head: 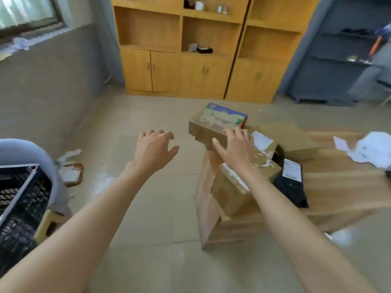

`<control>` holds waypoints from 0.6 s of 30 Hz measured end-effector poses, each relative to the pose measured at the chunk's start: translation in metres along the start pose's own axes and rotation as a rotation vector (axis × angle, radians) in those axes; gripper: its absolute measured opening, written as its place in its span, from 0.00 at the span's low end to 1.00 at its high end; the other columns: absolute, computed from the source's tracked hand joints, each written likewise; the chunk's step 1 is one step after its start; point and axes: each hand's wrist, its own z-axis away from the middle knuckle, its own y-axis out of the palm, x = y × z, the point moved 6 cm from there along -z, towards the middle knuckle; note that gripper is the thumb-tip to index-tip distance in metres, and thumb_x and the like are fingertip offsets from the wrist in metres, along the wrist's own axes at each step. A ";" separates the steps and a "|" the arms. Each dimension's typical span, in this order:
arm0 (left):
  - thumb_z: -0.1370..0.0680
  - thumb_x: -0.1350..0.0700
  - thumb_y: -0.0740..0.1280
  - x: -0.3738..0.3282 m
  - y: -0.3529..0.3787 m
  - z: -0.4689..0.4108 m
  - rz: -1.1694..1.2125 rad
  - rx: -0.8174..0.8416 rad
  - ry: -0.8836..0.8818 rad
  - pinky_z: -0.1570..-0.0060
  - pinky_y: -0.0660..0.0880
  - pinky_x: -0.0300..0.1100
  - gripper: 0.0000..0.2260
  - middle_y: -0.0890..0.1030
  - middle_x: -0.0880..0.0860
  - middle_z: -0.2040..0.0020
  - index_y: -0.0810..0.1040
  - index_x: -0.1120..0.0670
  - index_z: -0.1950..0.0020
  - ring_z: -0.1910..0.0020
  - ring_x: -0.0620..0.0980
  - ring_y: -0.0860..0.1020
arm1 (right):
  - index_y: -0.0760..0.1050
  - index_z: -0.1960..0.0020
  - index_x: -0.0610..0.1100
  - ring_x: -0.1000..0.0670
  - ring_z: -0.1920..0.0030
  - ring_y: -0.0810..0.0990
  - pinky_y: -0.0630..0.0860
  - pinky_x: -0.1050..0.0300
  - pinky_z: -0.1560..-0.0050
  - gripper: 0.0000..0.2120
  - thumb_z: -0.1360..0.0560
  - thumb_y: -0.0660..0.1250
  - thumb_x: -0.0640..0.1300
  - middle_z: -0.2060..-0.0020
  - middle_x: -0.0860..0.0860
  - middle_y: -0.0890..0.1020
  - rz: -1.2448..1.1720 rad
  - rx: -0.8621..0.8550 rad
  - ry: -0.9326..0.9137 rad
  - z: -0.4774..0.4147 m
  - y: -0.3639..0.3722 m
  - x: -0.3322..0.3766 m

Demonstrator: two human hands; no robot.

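The right hand [236, 150] holds the near edge of the cardboard box [213, 121]: fingers on the printed top, thumb against the side face. The left hand [153, 148] hovers to the left of the box, apart from it, fingers spread and loosely bent. A taped brown parcel [230, 191] lies under the right wrist on the wooden table [338, 178]. A black parcel [292, 187] lies just right of that forearm.

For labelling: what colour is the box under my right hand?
Brown cardboard box, printed top; head view.
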 end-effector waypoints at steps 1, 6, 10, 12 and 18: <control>0.22 0.42 0.61 -0.024 0.006 -0.007 0.014 0.000 0.031 0.41 0.65 0.48 0.19 0.79 0.52 0.40 0.74 0.50 0.35 0.40 0.56 0.73 | 0.72 0.34 0.44 0.44 0.38 0.70 0.65 0.49 0.38 0.24 0.22 0.57 0.60 0.38 0.46 0.75 0.006 0.000 0.028 0.004 -0.005 -0.026; 0.23 0.44 0.62 -0.162 0.039 -0.036 0.066 0.050 0.149 0.42 0.66 0.49 0.16 0.79 0.53 0.42 0.77 0.51 0.41 0.41 0.57 0.73 | 0.72 0.35 0.45 0.44 0.38 0.70 0.63 0.50 0.40 0.23 0.21 0.57 0.60 0.39 0.48 0.75 0.083 0.019 0.147 0.030 -0.032 -0.164; 0.22 0.42 0.59 -0.267 0.077 -0.044 0.053 0.087 0.224 0.42 0.65 0.48 0.17 0.79 0.52 0.42 0.75 0.48 0.38 0.41 0.56 0.73 | 0.73 0.36 0.45 0.44 0.39 0.69 0.63 0.51 0.42 0.24 0.22 0.57 0.61 0.41 0.48 0.75 0.168 0.046 0.187 0.048 -0.050 -0.266; 0.21 0.43 0.59 -0.310 0.096 -0.048 0.066 0.109 0.237 0.40 0.64 0.48 0.18 0.78 0.51 0.40 0.74 0.48 0.34 0.39 0.55 0.72 | 0.72 0.36 0.45 0.45 0.40 0.69 0.63 0.51 0.42 0.23 0.22 0.57 0.60 0.41 0.48 0.75 0.199 0.068 0.195 0.055 -0.056 -0.310; 0.21 0.43 0.60 -0.404 0.123 -0.069 0.059 0.096 0.290 0.45 0.66 0.48 0.16 0.79 0.53 0.46 0.76 0.52 0.42 0.44 0.57 0.74 | 0.70 0.33 0.47 0.46 0.37 0.68 0.63 0.51 0.40 0.25 0.22 0.56 0.61 0.37 0.49 0.73 0.229 0.096 0.248 0.063 -0.075 -0.409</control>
